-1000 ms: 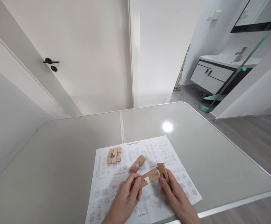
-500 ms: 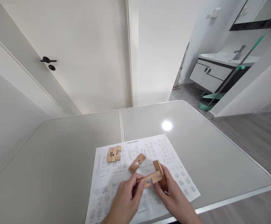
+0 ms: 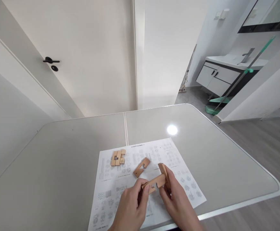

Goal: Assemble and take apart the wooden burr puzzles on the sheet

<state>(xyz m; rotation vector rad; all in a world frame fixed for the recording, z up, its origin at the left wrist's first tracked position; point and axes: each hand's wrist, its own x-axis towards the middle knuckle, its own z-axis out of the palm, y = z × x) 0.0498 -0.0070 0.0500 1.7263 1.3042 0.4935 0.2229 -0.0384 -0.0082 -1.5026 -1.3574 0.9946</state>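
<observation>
Notched wooden pieces [image 3: 155, 182] pinched between both hands [image 3: 154, 200]

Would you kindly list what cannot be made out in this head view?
- Joint between the two notched wooden puzzle pieces: hidden by the right hand and left hand.
- Diagrams on the white printed instruction sheet: too small to read.
- Sheet's near edge: covered by both wrists.
</observation>
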